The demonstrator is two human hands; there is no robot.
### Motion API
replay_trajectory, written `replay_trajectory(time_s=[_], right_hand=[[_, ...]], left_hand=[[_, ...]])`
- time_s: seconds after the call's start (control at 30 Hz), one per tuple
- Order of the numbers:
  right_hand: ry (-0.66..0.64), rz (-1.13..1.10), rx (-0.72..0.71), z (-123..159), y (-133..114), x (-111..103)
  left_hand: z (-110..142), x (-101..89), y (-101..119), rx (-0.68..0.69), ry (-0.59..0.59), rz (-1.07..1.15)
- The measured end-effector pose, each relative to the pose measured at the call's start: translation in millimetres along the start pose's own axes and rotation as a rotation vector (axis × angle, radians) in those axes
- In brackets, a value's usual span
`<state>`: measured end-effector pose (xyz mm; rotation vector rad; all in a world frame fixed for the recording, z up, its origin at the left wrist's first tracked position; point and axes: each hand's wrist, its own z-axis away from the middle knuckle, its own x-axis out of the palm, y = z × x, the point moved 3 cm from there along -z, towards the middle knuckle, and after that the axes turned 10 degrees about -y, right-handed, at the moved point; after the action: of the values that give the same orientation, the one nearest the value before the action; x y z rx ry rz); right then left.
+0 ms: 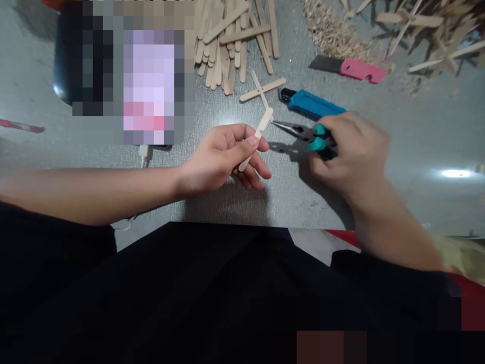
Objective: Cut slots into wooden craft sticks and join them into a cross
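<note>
Between the thumb and fingers of my left hand (227, 154) is a popsicle stick (263, 123) with a notch cut in one edge, tilted up to the right. My right hand (352, 151) is wrapped round the teal and black handles of needle-nose pliers (293, 128). The pliers' tips point left, close to the upper end of the stick; whether they touch it I cannot tell. Just beyond lie two crossed popsicle sticks (261, 91). A blue utility knife (314, 103) rests on the table, partly behind my right hand.
A pile of popsicle sticks (227, 43) lies at the back. Right of it are wood shavings (333, 30), a pink-handled blade (364, 70) and several crossed sticks (411, 20). At the left, a blurred-out lit screen (153, 76) has a white cable (144, 151) plugged in.
</note>
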<state>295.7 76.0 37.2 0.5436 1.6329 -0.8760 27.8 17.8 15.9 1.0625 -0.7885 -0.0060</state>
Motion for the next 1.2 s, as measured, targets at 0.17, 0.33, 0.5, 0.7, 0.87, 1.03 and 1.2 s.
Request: replay_trajectory(time_s=[0.17,0.33,0.5,0.7,0.87,1.03,1.2], right_hand=[[-0.101,-0.086,-0.048,4.1,-22.4,-0.1],[-0.108,-0.140,-0.053,4.1,-23.6,-0.2],[-0.087,-0.191,-0.069,4.2,-24.7,1.0],[-0.171,-0.242,-0.040,4.1,-33.3,-4.4],[-0.189,-0.273,-0.004,6.1,-36.4,-3.5],[-0.148,-0.329,0.007,9.0,-36.8,-1.0],[-0.163,-0.150,0.001,10.2,-34.8,-0.7]], left_hand=[[-0.5,0.6,-0.5,-0.001,-0.006,-0.039],[-0.2,1.0,-1.7,0.020,0.013,-0.081],[0.7,4.2,-4.5,0.077,0.025,-0.066],[2.2,3.3,-6.6,0.115,0.062,-0.159],[3.0,1.4,-7.2,0.134,0.072,-0.232],[3.9,0.4,-8.4,0.162,0.084,-0.286],[3.7,-0.5,-8.2,0.171,0.107,-0.305]])
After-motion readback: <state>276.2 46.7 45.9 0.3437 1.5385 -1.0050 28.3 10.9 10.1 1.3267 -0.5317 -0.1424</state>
